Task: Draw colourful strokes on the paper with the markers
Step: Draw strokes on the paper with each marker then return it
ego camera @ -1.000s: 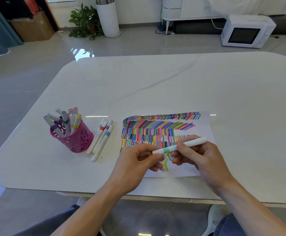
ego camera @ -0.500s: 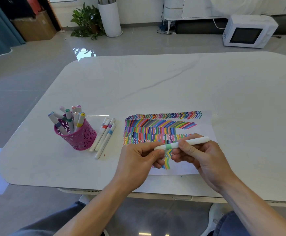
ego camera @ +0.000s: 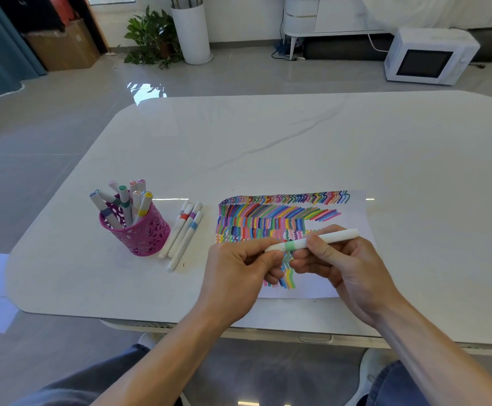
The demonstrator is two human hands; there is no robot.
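Seemingly for uncapping, the marker [ego camera: 312,241] is pinched at its 9 o'clock end by the left hand [ego camera: 238,276], gripped mid-barrel by the right hand [ego camera: 344,265]; a straight pull is advised.

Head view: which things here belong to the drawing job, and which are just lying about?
Job: white green-banded marker, gripped by left hand and right hand; white paper sheet with colourful strokes; pink perforated cup of markers; loose white markers beside it.
Lying about: white microwave oven, green potted plant, brown cardboard box, all on the floor.
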